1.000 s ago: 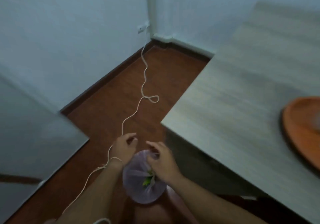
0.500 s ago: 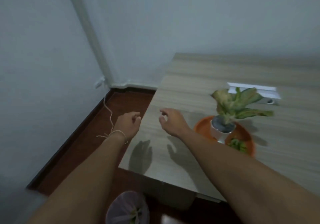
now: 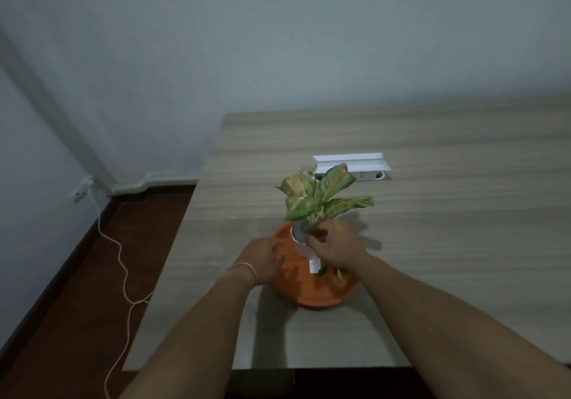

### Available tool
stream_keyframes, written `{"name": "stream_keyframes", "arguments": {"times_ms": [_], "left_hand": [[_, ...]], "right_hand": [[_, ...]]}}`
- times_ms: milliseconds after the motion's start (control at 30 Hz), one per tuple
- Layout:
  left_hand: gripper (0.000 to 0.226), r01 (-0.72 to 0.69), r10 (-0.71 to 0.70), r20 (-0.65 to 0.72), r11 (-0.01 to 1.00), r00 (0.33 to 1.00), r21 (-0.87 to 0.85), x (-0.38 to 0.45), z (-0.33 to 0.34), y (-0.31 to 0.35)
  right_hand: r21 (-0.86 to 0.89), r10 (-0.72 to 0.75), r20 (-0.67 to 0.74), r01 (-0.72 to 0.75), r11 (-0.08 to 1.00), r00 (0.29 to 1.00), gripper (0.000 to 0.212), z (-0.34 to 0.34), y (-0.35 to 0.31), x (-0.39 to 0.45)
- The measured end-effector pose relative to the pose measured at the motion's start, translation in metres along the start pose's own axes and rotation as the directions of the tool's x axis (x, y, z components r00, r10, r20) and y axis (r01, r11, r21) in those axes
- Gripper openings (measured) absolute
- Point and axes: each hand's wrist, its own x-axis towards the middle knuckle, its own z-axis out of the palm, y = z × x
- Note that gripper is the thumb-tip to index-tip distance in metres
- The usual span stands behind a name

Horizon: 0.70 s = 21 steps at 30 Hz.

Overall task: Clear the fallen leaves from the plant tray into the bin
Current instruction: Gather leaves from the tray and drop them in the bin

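An orange plant tray (image 3: 312, 293) sits on a wooden tabletop (image 3: 448, 244), holding a white pot (image 3: 301, 241) with a leafy plant (image 3: 321, 196). The right hand (image 3: 335, 248) is at the plant's base, fingers curled as if pinching there; what they hold is hidden. The left hand (image 3: 262, 259), at the tray's nine o'clock rim, has bent fingers; grip unclear. A few fallen leaves (image 3: 330, 272) remain at the tray's five o'clock. No bin is visible, so clearing looks unfinished.

Under both hands, the bench (image 3: 432, 244) shows matt pale wood grain; the tray (image 3: 309, 293) beneath the right hand (image 3: 336, 248) looks smooth orange plastic, faintly glossy; the pot (image 3: 298, 238) at its fingers seems smooth white
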Motion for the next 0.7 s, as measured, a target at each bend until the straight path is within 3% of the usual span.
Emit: {"name": "stream_keyframes", "arguments": {"times_ms": [100, 200, 333, 533, 700], "left_hand": [[0.037, -0.021, 0.020, 0.064, 1.000, 0.998, 0.009, 0.009, 0.024, 0.016], [0.038, -0.031, 0.033, 0.110, 0.999, 0.993, -0.016, 0.019, 0.051, 0.030], [0.046, 0.060, -0.059, 0.168, 0.998, 0.984, -0.003, 0.036, 0.089, 0.034], [0.040, 0.057, -0.063, 0.184, 0.998, 0.981, 0.040, 0.060, 0.133, 0.052], [0.070, 0.102, -0.106, 0.127, 0.994, 0.986, 0.032, 0.086, 0.156, 0.058]], "right_hand": [[-0.104, 0.068, 0.017, -0.066, 0.992, 0.998, 0.024, -0.011, 0.039, -0.009], [-0.202, 0.153, 0.118, -0.127, 0.971, 0.981, 0.019, -0.016, 0.068, -0.006], [-0.373, 0.178, 0.265, -0.070, 0.925, 0.947, 0.016, -0.006, 0.097, 0.011], [-0.579, 0.227, 0.404, 0.056, 0.813, 0.886, 0.055, 0.025, 0.128, 0.029], [-0.619, 0.254, 0.461, 0.103, 0.779, 0.850, 0.064, 0.033, 0.136, 0.048]]}}
